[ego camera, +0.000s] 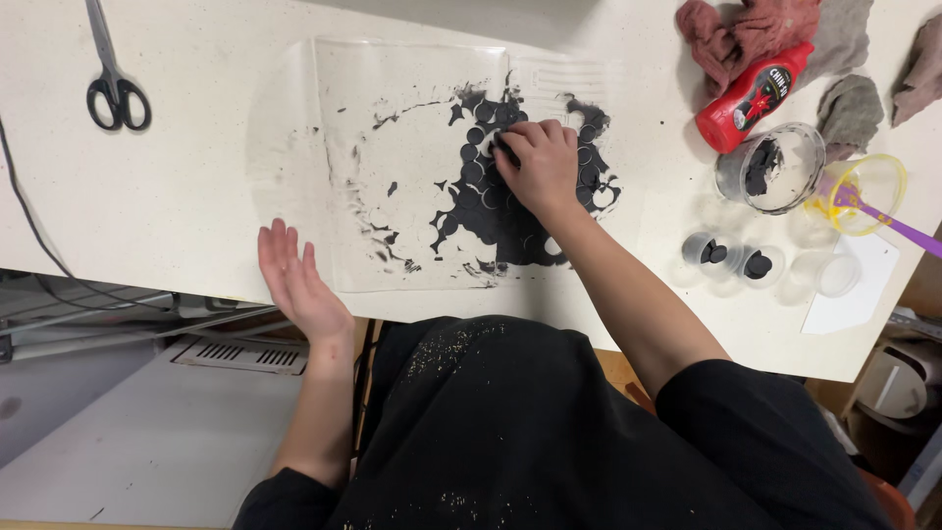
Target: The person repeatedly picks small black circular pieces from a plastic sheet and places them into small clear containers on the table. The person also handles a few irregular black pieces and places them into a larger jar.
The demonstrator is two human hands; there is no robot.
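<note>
The right hand (538,162) was curled, fingertips pinching a small black piece on the black sheet of round cut-outs (510,201), which lay on clear plastic (392,118) on the surface (157,186). The left hand (299,285) was open, holding nothing. She seemed to be picking out circles; that needs a gentle lift.

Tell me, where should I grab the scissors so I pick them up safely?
Grab the scissors by the two black loop handles, coming from the near table edge. They lie shut and flat on the table, with the handles pointing toward the person and the metal blades pointing away, so fingers stay clear of the tips.
</note>
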